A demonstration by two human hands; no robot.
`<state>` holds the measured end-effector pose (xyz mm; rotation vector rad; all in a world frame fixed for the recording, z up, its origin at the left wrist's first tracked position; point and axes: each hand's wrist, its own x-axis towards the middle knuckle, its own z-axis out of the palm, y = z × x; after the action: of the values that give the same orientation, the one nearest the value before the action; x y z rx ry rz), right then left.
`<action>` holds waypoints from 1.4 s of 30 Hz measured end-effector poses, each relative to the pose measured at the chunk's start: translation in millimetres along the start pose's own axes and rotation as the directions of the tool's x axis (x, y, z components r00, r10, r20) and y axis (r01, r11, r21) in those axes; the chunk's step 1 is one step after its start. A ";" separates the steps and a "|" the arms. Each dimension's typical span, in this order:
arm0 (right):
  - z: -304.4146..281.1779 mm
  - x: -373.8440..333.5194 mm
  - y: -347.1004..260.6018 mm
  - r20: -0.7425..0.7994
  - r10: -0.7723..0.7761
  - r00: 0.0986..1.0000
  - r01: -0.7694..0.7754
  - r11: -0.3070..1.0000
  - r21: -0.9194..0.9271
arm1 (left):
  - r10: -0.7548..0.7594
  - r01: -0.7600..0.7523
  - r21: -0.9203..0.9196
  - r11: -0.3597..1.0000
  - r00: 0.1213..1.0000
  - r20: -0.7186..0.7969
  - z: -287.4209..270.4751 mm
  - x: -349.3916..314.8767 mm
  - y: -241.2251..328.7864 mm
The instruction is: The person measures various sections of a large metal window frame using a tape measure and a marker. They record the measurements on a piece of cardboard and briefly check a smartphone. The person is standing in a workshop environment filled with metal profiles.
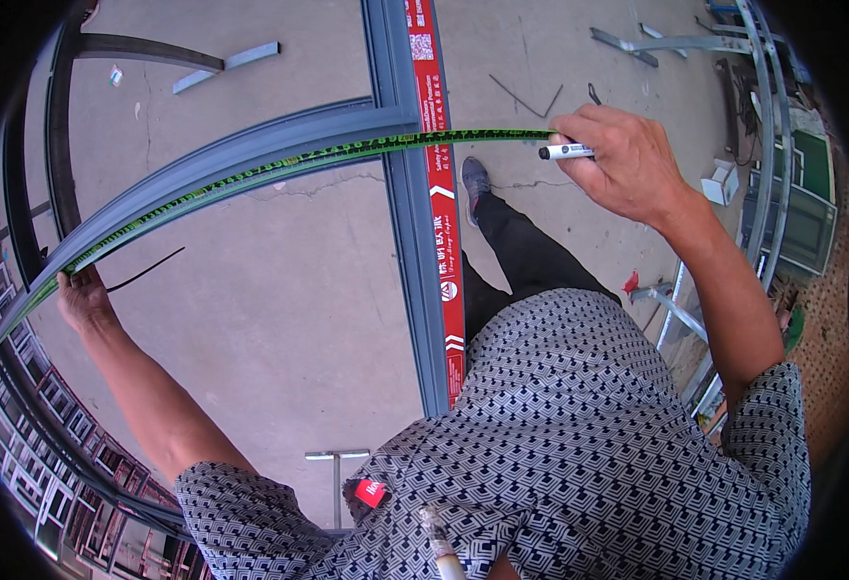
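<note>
A green tape measure (279, 166) is stretched along the crossbar of a grey metal frame (294, 126) and past its upright. Far to the left, the fingers of my left hand (86, 300) close on the tape against the bar's end. At the other side my right hand (627, 159) grips a white marker pen (569, 152) with a black tip, and the tape's right end reaches its fingertips. Whether those fingers also pinch the tape is partly hidden. Red printed protective film (441, 213) covers the upright's right face.
Dark metal bars (62, 126) stand at the left, with stacked frames (67, 464) below them. Bent metal tubes (767, 145) and a framed panel (801, 222) are at the right. Loose profile pieces (226, 68) lie on the concrete floor. A cigarette (448, 561) shows at the lower edge.
</note>
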<state>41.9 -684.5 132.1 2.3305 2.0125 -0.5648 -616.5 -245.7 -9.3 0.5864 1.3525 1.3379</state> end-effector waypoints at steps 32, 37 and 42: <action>-0.6 2.1 -5.3 -0.004 -0.003 1.000 0.003 1.000 -0.009 | -0.016 0.017 0.007 1.000 0.999 -0.038 8.4 -12.0 4.1; -1.2 1.8 -6.1 0.009 0.014 1.000 -0.014 1.000 -0.001 | -0.002 0.003 0.014 1.000 0.999 -0.048 15.7 -23.0 2.7; -0.8 1.3 -4.7 -0.009 0.005 1.000 -0.005 1.000 0.010 | 0.005 -0.004 0.030 1.000 0.999 -0.050 30.0 -38.9 3.4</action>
<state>37.8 -682.3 133.6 2.3474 2.0122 -0.5663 -579.6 -268.5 14.0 0.5796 1.4150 1.3461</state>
